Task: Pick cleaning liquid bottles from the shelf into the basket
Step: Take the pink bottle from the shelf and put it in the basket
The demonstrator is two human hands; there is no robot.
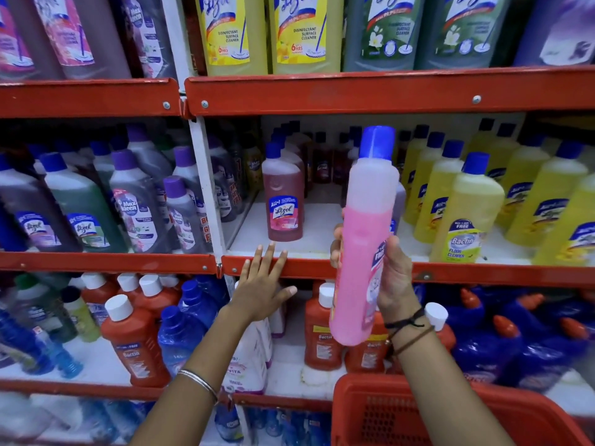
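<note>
Your right hand [391, 278] grips the pink bottle [363, 239] around its lower body, right of centre in the frame, held upright in front of the middle shelf's red edge [483, 273]. Your left hand [262, 284] is empty, fingers spread flat against that edge. To finish well, I'd lower the bottle straight down and stand it base-first in the red basket [402, 410] at the lower right. The bottle is translucent, about two-thirds full of pink liquid, with a blue cap and a side label.
</note>
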